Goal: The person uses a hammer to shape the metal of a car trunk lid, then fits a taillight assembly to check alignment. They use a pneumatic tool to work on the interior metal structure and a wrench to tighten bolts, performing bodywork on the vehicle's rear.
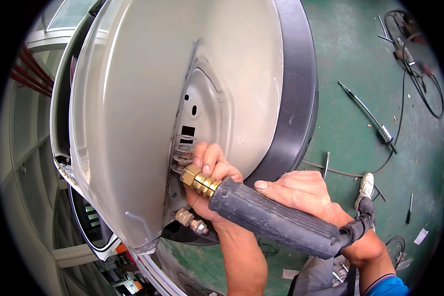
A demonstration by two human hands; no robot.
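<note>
My right hand grips the ribbed black rubber handle of a washer welding gun, thumb stretched along its top. The gun's brass nose points at the inner edge of a beige car panel. My left hand is curled around that nose, with its fingertips above it and close to several metal washers standing in a row on the panel's flange. Whether it also pinches a washer is hidden. Below the nose, a brass fitting with bolts sits at the flange.
Black trim borders the panel's right side. On the green floor lie a slide hammer, cables and metal rods. A white shoe stands beside the gun's thick black cable. A pale wall curves at left.
</note>
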